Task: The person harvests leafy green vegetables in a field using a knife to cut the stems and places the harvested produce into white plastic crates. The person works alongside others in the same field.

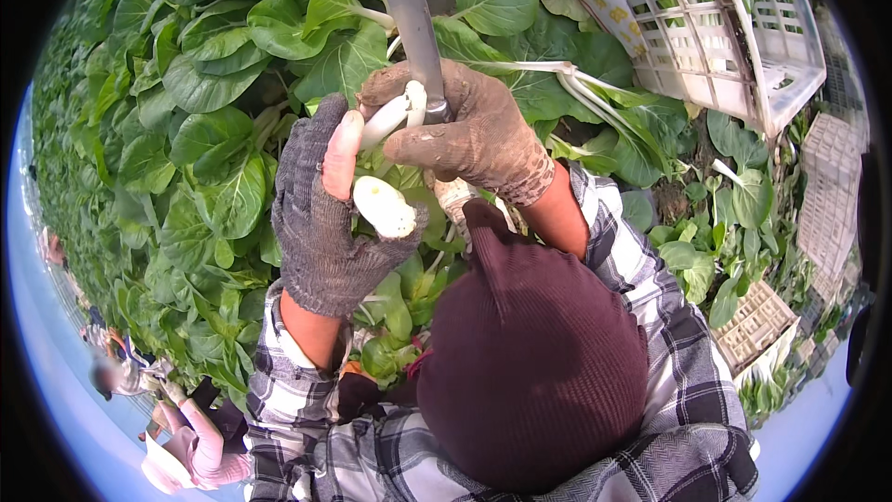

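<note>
My left hand (327,216), in a dark grey knit glove with a bare finger showing, holds a leafy green by its white cut base (383,208). My right hand (481,129), in a soiled brown glove, grips a knife; its curved metal blade (411,14) points up the picture, and a pale wrapped handle (453,199) shows below the palm. White stalks (387,118) lie between the two hands, by the right thumb and fingers. Which hand bears them, I cannot tell. Broad green leaves surround both hands.
Dense leafy greens (209,132) grow at left. A white plastic crate (683,35) stands upper right, with loose cut greens (592,97) beside it. More crates (756,324) lie lower right. Other people (202,439) are at lower left. A maroon knit cap (533,362) covers the lower middle.
</note>
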`<state>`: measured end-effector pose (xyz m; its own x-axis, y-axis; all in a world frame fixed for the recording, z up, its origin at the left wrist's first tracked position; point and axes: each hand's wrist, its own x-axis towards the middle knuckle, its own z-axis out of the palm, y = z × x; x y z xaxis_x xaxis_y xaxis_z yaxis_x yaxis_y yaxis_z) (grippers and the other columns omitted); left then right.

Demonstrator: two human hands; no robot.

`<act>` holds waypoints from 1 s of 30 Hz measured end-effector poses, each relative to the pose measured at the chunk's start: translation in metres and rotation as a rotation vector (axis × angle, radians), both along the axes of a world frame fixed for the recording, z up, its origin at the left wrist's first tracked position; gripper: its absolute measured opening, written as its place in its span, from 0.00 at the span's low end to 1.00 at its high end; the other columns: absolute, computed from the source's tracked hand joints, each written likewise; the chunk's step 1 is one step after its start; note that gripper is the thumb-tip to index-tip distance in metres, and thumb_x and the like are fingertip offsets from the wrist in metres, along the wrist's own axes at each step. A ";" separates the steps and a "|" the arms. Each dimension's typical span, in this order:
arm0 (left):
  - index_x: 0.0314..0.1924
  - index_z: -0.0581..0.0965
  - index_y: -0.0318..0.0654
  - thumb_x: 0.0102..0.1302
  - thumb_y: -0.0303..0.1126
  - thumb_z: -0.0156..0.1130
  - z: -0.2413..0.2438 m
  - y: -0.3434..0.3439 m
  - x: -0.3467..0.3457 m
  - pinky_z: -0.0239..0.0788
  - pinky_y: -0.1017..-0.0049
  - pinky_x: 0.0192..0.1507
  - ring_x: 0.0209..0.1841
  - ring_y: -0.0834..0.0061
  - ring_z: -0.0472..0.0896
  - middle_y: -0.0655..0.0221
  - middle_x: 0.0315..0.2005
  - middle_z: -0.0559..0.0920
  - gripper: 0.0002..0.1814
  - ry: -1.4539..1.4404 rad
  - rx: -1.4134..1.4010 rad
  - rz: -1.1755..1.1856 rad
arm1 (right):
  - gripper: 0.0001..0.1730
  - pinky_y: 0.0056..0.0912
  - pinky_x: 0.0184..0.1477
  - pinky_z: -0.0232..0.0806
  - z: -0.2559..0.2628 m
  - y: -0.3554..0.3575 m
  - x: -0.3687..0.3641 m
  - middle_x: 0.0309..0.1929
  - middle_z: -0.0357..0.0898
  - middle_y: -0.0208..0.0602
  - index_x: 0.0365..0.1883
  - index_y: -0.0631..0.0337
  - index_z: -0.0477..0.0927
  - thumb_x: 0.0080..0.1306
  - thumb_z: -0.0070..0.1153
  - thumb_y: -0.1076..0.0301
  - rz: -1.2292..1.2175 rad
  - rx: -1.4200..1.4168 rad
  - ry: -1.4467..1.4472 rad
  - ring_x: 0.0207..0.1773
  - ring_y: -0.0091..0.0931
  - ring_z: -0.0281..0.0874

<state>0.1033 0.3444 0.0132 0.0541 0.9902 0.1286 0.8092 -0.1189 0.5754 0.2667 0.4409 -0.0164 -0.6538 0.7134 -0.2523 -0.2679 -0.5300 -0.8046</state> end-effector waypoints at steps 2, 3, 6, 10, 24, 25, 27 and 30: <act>0.69 0.60 0.42 0.46 0.34 0.74 -0.008 0.015 0.010 0.70 0.65 0.55 0.54 0.55 0.78 0.53 0.56 0.75 0.49 -0.282 -0.168 0.156 | 0.23 0.20 0.47 0.69 0.005 -0.001 -0.011 0.42 0.80 0.27 0.51 0.60 0.78 0.60 0.67 0.61 0.050 -0.004 -0.013 0.45 0.16 0.75; 0.69 0.60 0.42 0.46 0.34 0.74 -0.012 0.022 0.012 0.73 0.67 0.53 0.52 0.57 0.80 0.54 0.55 0.76 0.50 -0.324 -0.257 0.211 | 0.23 0.20 0.45 0.69 -0.003 0.001 -0.012 0.41 0.79 0.27 0.51 0.61 0.78 0.62 0.65 0.58 0.015 -0.046 0.033 0.44 0.17 0.75; 0.60 0.69 0.42 0.47 0.35 0.73 -0.027 0.028 -0.006 0.74 0.67 0.50 0.48 0.60 0.82 0.55 0.45 0.82 0.38 -0.171 -0.406 0.305 | 0.29 0.22 0.34 0.69 -0.059 0.015 -0.018 0.41 0.78 0.29 0.53 0.63 0.75 0.69 0.53 0.45 -0.130 -0.153 0.071 0.38 0.19 0.75; 0.53 0.73 0.38 0.46 0.35 0.75 -0.017 0.065 -0.011 0.74 0.70 0.48 0.44 0.62 0.83 0.56 0.40 0.83 0.32 -0.061 -0.485 0.127 | 0.28 0.24 0.33 0.70 -0.114 0.077 -0.008 0.40 0.80 0.41 0.60 0.62 0.70 0.70 0.46 0.51 0.025 -0.107 -0.789 0.35 0.20 0.76; 0.52 0.77 0.53 0.64 0.33 0.53 -0.100 0.143 -0.087 0.72 0.58 0.52 0.51 0.54 0.81 0.58 0.72 0.53 0.16 0.959 -0.771 -0.288 | 0.17 0.27 0.24 0.65 -0.185 0.073 -0.032 0.28 0.76 0.33 0.45 0.63 0.77 0.69 0.48 0.59 0.217 -0.092 -0.810 0.23 0.21 0.71; 0.50 0.77 0.51 0.64 0.34 0.53 -0.104 0.142 -0.087 0.73 0.58 0.51 0.50 0.54 0.81 0.57 0.71 0.56 0.15 0.946 -0.752 -0.294 | 0.16 0.26 0.23 0.64 -0.194 0.073 -0.032 0.27 0.75 0.32 0.43 0.63 0.77 0.69 0.48 0.59 0.156 -0.080 -0.797 0.22 0.20 0.70; 0.49 0.77 0.49 0.64 0.34 0.53 -0.100 0.139 -0.083 0.74 0.58 0.47 0.47 0.55 0.82 0.56 0.68 0.62 0.13 0.980 -0.754 -0.329 | 0.14 0.26 0.23 0.63 -0.230 0.068 -0.037 0.25 0.74 0.30 0.39 0.63 0.77 0.69 0.47 0.60 0.101 -0.011 -0.757 0.22 0.20 0.69; 0.46 0.77 0.47 0.63 0.34 0.54 -0.099 0.121 -0.083 0.74 0.58 0.42 0.41 0.56 0.83 0.56 0.61 0.69 0.12 0.981 -0.701 -0.364 | 0.13 0.28 0.26 0.65 -0.257 0.063 -0.044 0.25 0.75 0.32 0.37 0.64 0.77 0.68 0.48 0.62 0.212 0.180 -0.749 0.23 0.21 0.71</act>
